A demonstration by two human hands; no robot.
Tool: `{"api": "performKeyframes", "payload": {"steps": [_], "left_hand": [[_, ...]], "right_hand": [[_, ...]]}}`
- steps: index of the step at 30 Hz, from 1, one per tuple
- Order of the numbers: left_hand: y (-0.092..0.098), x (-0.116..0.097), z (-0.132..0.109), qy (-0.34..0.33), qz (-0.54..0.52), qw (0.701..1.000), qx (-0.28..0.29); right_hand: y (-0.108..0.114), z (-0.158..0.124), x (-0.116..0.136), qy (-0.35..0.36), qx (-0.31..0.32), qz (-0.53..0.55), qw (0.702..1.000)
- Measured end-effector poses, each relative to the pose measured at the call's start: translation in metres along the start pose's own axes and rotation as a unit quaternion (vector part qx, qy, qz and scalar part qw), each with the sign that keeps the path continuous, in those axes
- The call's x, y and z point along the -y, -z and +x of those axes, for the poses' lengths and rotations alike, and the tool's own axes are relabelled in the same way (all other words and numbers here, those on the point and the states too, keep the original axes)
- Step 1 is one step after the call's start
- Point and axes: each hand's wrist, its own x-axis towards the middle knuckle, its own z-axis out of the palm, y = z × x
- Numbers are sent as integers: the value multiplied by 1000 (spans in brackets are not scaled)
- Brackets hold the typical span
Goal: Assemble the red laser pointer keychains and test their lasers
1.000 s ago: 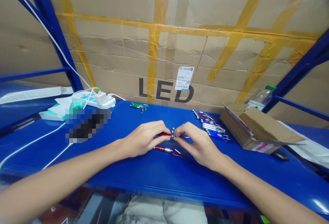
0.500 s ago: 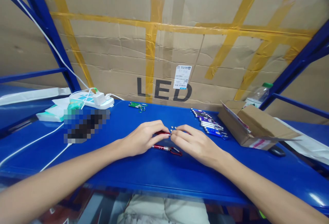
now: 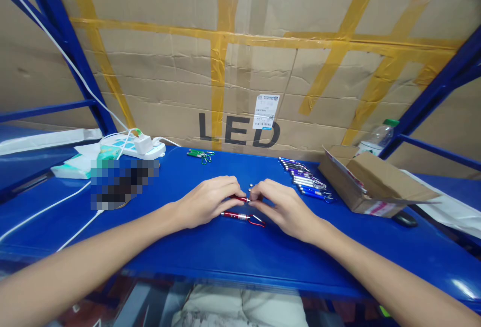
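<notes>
My left hand is closed on a small red keychain flashlight, pinched at its body above the blue table. My right hand meets it from the right, fingertips pinched at the flashlight's silver end. A second red flashlight with a red carabiner lies on the table just below both hands. A few tiny silver button cells lie just beyond my fingertips.
A row of blue and purple keychain flashlights lies at the right, beside an open cardboard box. A green flashlight lies at the back. A white power strip, cables and tissue pack sit at the left. A large cardboard sheet stands behind.
My hands stayed together over the red flashlight; the right hand's fingers shifted slightly along its silver end. The view tilted a little.
</notes>
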Motion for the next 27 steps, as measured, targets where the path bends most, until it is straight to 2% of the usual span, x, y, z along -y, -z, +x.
{"api": "performKeyframes", "payload": {"steps": [3,8,13,20,23,27], "left_hand": [[-1,1,-1,-12,9,1000,-4],[-1,2,-1,-15,14,1000,10],[-1,2,-1,-20,6,1000,1],[0,0,1,-23,-12,1000,-11],[-1,1,1,-10,-20,1000,-19],[-4,4,0,33,-44,998,-40]], "right_hand": [[-2,2,-1,-91,-5,115,989],[-7,9,-6,-205,-1,283,937],[-10,12,-10,-252,2,402,880],[-9,11,-9,-300,23,474,827],[-11,11,-10,-304,18,473,827],[-14,11,-11,-256,-6,418,872]]}}
